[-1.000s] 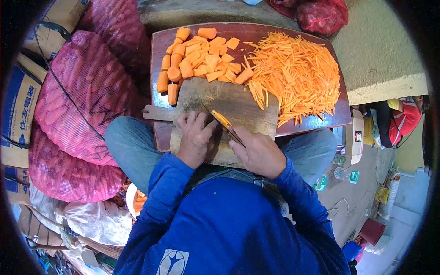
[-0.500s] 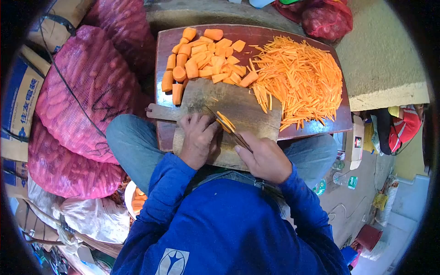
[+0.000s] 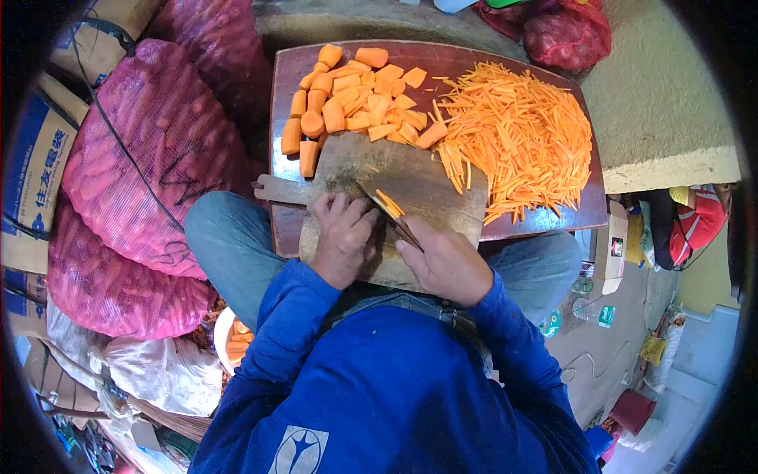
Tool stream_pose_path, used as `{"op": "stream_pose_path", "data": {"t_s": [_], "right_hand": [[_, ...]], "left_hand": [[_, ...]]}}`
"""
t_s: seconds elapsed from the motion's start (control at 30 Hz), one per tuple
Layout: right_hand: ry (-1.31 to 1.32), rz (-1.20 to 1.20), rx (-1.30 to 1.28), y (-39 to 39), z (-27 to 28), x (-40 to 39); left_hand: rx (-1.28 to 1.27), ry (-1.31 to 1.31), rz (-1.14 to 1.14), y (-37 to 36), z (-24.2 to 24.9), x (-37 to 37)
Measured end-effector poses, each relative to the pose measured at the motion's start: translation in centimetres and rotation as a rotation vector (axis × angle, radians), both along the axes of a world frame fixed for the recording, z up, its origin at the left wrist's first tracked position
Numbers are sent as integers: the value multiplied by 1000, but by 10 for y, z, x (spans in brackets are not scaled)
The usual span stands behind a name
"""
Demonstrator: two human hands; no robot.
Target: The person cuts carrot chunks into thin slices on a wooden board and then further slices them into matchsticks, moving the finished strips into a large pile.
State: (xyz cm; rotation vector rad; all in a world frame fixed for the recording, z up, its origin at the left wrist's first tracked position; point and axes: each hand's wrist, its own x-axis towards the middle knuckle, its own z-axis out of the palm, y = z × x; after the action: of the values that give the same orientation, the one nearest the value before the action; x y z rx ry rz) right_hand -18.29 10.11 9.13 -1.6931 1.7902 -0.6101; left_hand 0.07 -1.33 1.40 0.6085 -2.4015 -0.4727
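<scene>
My left hand (image 3: 342, 237) presses down on a carrot piece on the wooden cutting board (image 3: 426, 178); the piece is mostly hidden under my fingers. My right hand (image 3: 446, 262) grips a knife (image 3: 388, 215) whose blade lies against the fingertips of the left hand. A few thin carrot strips (image 3: 391, 203) lie beside the blade. Behind the board sit a heap of carrot chunks (image 3: 353, 103) and a large pile of carrot sticks (image 3: 517, 134), both on a dark red tabletop (image 3: 280, 63).
Pink mesh sacks of carrots (image 3: 142, 158) are stacked at my left, with cardboard boxes (image 3: 31, 174) behind them. A white bowl with carrot bits (image 3: 229, 344) sits by my left knee. Another red mesh sack (image 3: 564, 28) lies at the back right. Bottles and clutter (image 3: 596, 292) cover the floor at right.
The knife has been working up and down through the carrot piece, leaving a few more thin strips beside the blade. Both hands stay in nearly the same place on the board.
</scene>
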Motion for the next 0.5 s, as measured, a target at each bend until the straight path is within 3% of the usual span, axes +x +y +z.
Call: {"op": "stream_pose_path", "data": {"t_s": [0.23, 0.43, 0.5], "right_hand": [[-26, 26, 89, 8, 1, -3], [-6, 11, 14, -2, -1, -3], [-139, -83, -76, 4, 7, -8]], "left_hand": [[-47, 34, 19, 0, -5, 2], [-52, 62, 15, -1, -4, -2], [-54, 89, 31, -1, -5, 0]]}}
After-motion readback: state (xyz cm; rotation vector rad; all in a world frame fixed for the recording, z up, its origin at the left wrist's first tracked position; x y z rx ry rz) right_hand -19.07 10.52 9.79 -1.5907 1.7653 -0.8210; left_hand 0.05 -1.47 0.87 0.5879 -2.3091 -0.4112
